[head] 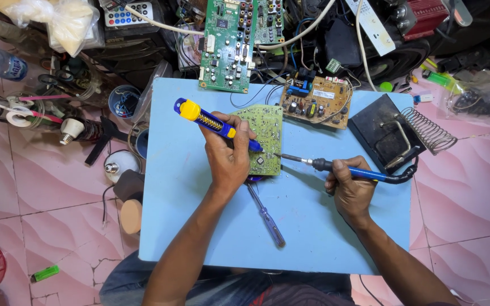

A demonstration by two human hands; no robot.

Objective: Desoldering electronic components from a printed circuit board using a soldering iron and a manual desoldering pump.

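A person seated at a low light-blue table (199,226) is working on a green circuit board (266,127), seen from the head camera looking straight down. The left hand (228,153) is gripping a blue and yellow desoldering pump (214,123), fingers wrapped tightly around its barrel, and is pressing the pump's tip down onto the near right part of the board while also resting on the board itself. The right hand (350,190) is closing firmly around the blue handle of a soldering iron (336,167), whose metal tip is reaching left and touching the board's right edge, just beside the pump's tip. The board is lying flat near the middle of the table, slightly toward the far side.

A screwdriver (266,215) is lying on the table just near of the board, angled toward the near right. A brown circuit board (316,102) crowded with components is sitting at the table's far edge, and a larger green circuit board (228,42) is leaning beyond it among tangled cables. A black soldering iron stand (384,136) with a coiled wire holder is resting at the far right corner. On the pink tiled floor (46,187) to the left, a green lighter (45,273) is lying well apart from the table
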